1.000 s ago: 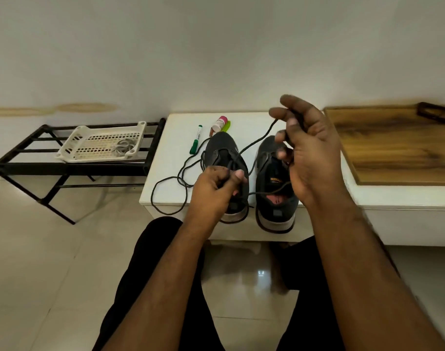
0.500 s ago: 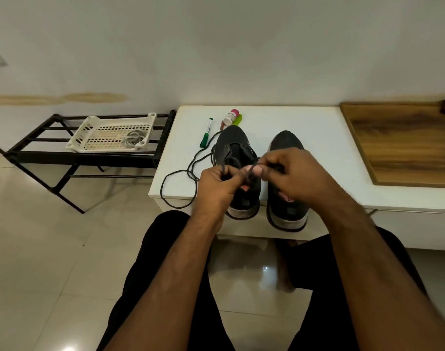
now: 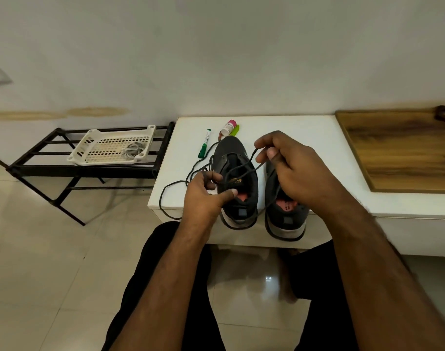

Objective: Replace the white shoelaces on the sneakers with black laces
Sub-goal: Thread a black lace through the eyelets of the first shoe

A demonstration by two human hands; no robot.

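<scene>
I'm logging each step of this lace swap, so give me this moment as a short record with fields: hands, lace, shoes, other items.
left hand: left hand pinches the black lace beside the left sneaker
right hand: right hand pinches the lace's free end, raised above the shoes
lace: runs between both hands across the left sneaker; its slack loops over the white table edge
right sneaker: right sneaker stands beside the left one, partly hidden by the right hand
other items: green marker and small bottle behind the shoes; white basket on the black rack
</scene>
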